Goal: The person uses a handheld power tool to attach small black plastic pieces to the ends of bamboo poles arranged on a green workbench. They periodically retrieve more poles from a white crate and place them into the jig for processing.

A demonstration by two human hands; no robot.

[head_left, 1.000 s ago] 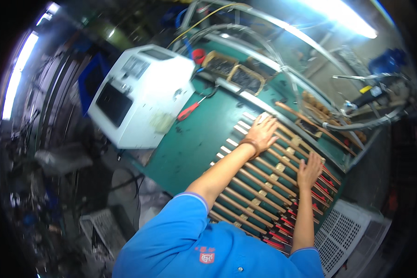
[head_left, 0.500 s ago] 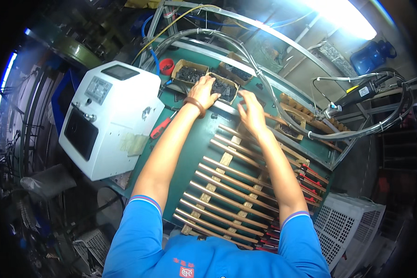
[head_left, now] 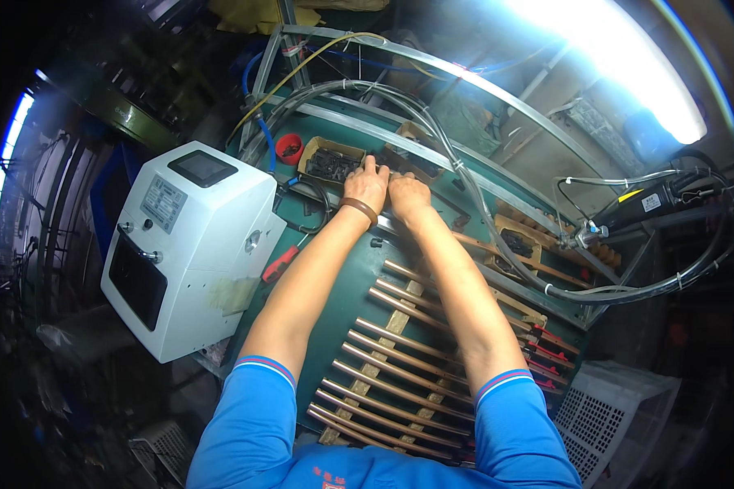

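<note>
Fingers of the left hand [head_left: 366, 189] reach forward with little gap between them, while those of the right hand [head_left: 410, 196] curl downward; I cannot tell whether either pinches anything, since the tips are partly hidden. The step in hand looks like gathering small black pieces [head_left: 332, 165], which lie heaped in the open tan cardboard box [head_left: 306, 158] just beside the left hand. To do it well, I would take a few at a time with light pinches, stop the 2 hands crowding each other, and hold the right forearm clear of the copper-coloured round rods [head_left: 363, 355] on the green flat surface [head_left: 359, 285].

Left of that box, a red round cup [head_left: 289, 160] holds some dark bits. Farther right, another tan cardboard box [head_left: 537, 251] contains dark pieces, too small to identify. What the white latticed plastic crate [head_left: 595, 411] holds, I cannot tell.
</note>
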